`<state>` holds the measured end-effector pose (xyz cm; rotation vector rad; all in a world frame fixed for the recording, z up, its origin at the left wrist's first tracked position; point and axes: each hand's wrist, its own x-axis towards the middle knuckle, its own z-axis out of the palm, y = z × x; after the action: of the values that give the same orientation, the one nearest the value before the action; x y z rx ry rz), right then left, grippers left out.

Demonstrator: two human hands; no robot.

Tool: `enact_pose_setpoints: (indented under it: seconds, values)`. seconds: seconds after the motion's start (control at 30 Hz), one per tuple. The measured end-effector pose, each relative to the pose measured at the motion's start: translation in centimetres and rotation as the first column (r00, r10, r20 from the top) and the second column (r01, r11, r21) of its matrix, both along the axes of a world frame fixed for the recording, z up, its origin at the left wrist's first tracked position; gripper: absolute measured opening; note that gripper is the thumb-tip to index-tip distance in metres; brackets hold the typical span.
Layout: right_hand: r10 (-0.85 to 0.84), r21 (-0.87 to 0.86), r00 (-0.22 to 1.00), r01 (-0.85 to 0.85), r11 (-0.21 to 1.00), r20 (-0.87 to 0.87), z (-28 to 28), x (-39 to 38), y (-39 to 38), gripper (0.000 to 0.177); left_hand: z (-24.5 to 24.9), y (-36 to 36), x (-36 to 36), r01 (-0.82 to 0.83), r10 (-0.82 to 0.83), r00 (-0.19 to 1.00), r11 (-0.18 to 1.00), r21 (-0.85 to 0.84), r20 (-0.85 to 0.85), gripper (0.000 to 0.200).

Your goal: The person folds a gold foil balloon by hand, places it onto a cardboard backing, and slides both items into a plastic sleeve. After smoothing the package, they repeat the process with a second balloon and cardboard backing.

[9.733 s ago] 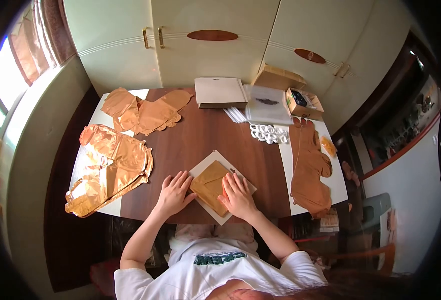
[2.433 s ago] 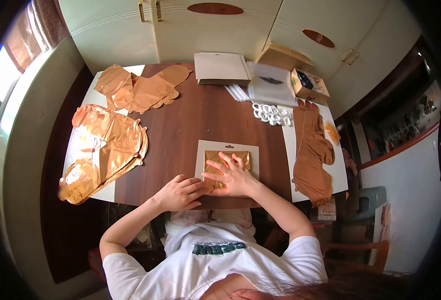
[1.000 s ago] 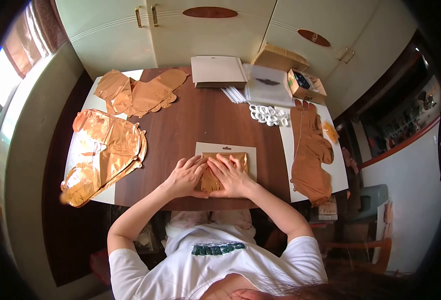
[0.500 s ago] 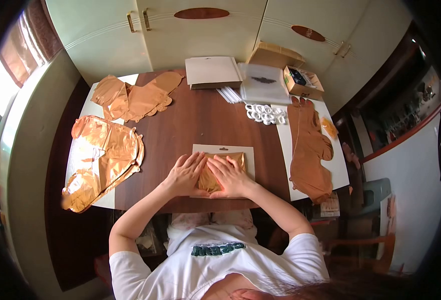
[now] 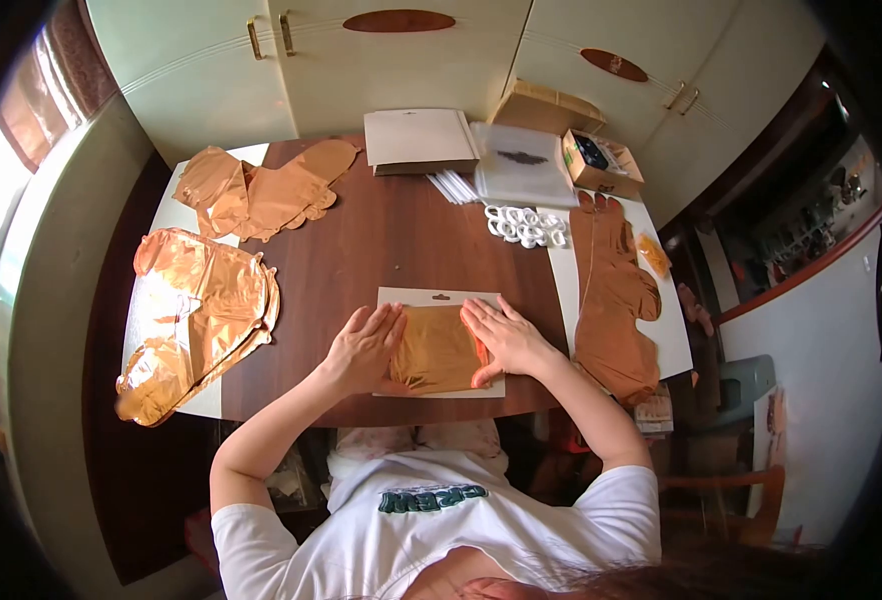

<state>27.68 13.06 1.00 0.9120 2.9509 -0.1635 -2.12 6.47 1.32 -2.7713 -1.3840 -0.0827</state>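
A folded rose-gold foil balloon (image 5: pixel 437 350) lies on a white backing card (image 5: pixel 431 298) at the near edge of the brown table (image 5: pixel 381 240). My left hand (image 5: pixel 364 347) presses flat on the foil's left side, fingers spread. On the foil's right edge rests my right hand (image 5: pixel 506 338), also flat with fingers apart. Neither hand grips anything.
Flattened foil balloons lie at left (image 5: pixel 196 320), back left (image 5: pixel 261 190) and right (image 5: pixel 611 300). At the back stand a stack of cards (image 5: pixel 421 140), a clear bag (image 5: pixel 524 165), white straws (image 5: pixel 456 186), white rings (image 5: pixel 526 226) and an open carton (image 5: pixel 601 165). Cupboard doors (image 5: pixel 401 60) rise behind.
My right hand has slid from the middle of the foil out to its right edge, uncovering the flattened foil. My left hand stays on the left side.
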Motion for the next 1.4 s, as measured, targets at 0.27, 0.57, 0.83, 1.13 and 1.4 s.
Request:
enact_pose_setpoints:
  seconds: [0.27,0.57,0.83,1.13,1.4]
  values:
    - [-0.045,0.019,0.986,0.043,0.999,0.158,1.7,-0.1,0.0,0.137,0.5,0.0,0.0,-0.015,0.014,1.000,0.998,-0.057,-0.013,0.120]
    - [-0.077,-0.065,0.979,0.090,0.994,0.189,1.9,0.0,-0.1,0.141,0.5,0.1,-0.4,-0.032,0.041,0.998,0.984,-0.175,0.050,0.129]
    - [-0.088,-0.121,0.996,0.091,0.989,0.029,0.6,1.0,-0.7,0.138,0.9,0.3,-0.7,-0.009,0.061,0.980,0.964,-0.267,0.188,0.133]
    - [-0.133,-0.080,0.990,0.129,0.988,-0.048,-0.4,1.2,-2.1,0.120,0.9,0.9,-1.4,0.070,-0.026,0.988,0.953,-0.295,0.152,0.129]
    - [-0.138,-0.041,0.984,0.134,0.990,-0.116,-0.8,1.1,-2.5,0.116,3.2,-7.0,0.1,-0.104,0.161,0.929,0.978,-0.181,0.333,0.076]
